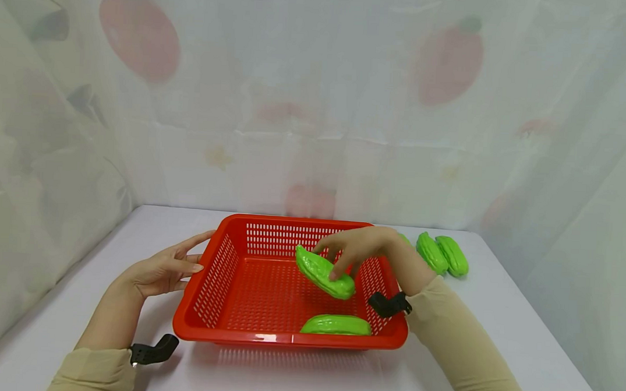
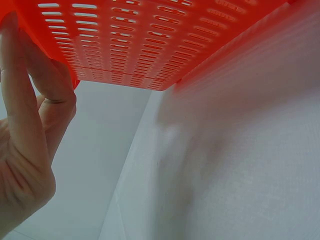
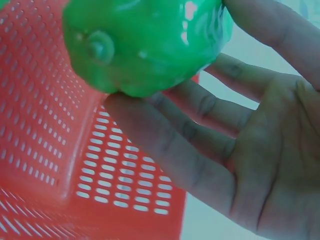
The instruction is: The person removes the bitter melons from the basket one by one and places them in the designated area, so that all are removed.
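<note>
A white table [image 1: 497, 308] down here, and behind it a pale curtain [image 1: 371, 180], and look at those prints! There's a big red fruit [image 1: 140, 36] up on the left, tilted, and a paler fruit [image 1: 450, 64] up on the right, green at its top. Low in the middle sits a blurry red patch [image 1: 310, 201], with a yellowish blotch [image 1: 218, 156] over to its left. A crease runs across the cloth, and pale side drapes [image 1: 56, 190] hang left and right.
</note>
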`<state>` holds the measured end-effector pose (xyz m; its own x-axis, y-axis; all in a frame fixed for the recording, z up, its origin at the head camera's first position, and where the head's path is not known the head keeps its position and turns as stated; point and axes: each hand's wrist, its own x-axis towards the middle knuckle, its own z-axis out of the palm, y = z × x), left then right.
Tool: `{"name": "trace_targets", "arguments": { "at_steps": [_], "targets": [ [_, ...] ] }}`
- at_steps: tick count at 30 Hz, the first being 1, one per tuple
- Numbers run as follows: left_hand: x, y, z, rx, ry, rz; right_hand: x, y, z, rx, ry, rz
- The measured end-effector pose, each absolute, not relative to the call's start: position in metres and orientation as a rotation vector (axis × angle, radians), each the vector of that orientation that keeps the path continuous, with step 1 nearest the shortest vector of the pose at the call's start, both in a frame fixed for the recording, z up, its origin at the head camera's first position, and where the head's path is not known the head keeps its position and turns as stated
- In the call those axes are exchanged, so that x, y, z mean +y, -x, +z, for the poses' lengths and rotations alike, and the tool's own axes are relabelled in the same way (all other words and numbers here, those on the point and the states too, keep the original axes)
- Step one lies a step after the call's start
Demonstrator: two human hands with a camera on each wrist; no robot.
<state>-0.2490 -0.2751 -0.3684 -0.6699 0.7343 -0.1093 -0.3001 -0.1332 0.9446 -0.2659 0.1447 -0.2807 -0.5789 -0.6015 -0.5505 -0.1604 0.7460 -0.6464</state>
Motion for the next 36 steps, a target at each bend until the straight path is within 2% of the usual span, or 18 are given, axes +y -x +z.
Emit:
{"name": "trace_targets", "arguments": {
  "at_steps": [16, 36],
  "targets": [
    [-0.275, 0.249, -0.368, 1.432, -0.503, 1.878, 0.175, 0.264, -0.257, 2.153, 0.567, -0.784],
    [-0.276, 0.25, -0.368, 1.432, -0.512, 1.869, 0.218, 0.256, -0.25, 2.199, 0.512, -0.864]
  ]
}}
